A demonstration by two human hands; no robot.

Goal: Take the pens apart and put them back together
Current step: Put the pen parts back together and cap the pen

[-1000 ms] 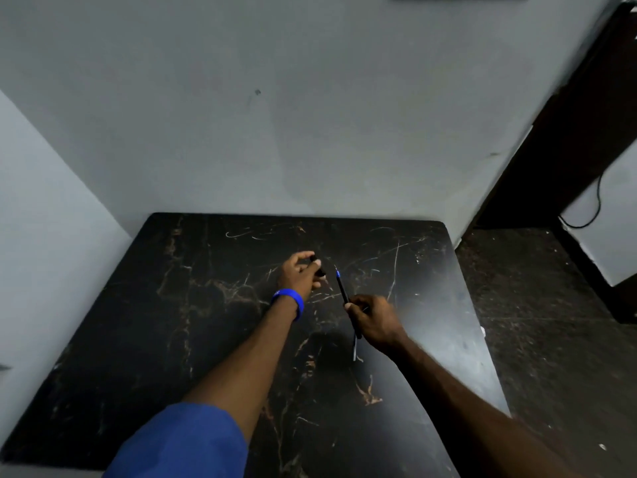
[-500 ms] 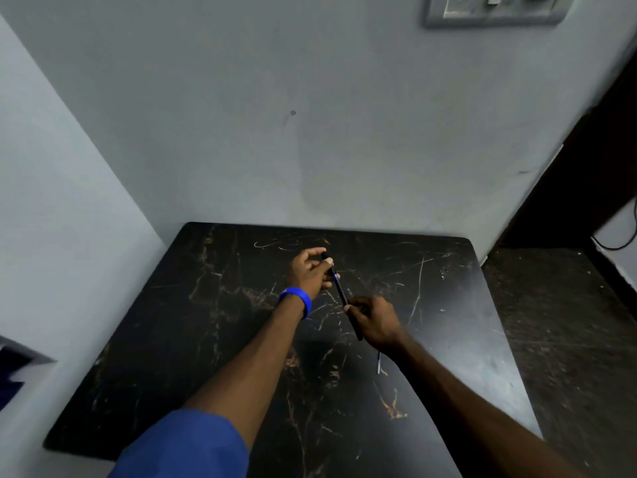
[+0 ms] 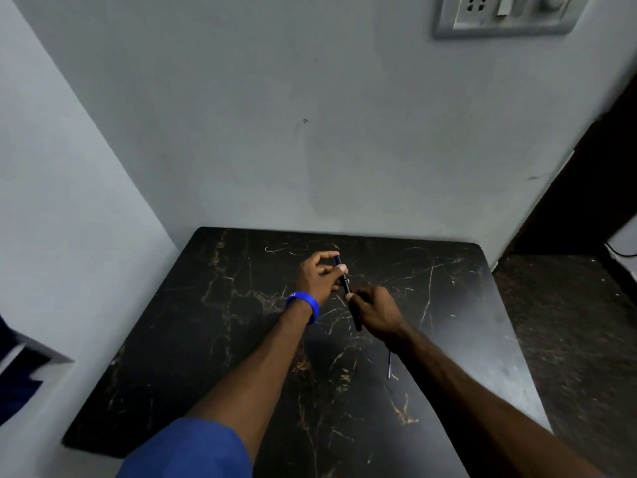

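Both grips closed on one black pen point(image 3: 345, 286): left hand point(image 3: 320, 276) upper end, right hand point(image 3: 374, 310) lower. Black marbled bench point(image 3: 193, 339) near far edge; grey walls, wall socket point(image 3: 506, 13).

Glossy black marble-look tabletop point(image 3: 213, 339), scratched; pen point(image 3: 345, 286) smooth plastic.

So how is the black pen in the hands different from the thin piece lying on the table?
The black pen is thick and dark; the thin piece is slim and pale bluish. The pen is held above the table by the left hand and right hand; the thin piece lies untouched. Both are long, straight and slanted.
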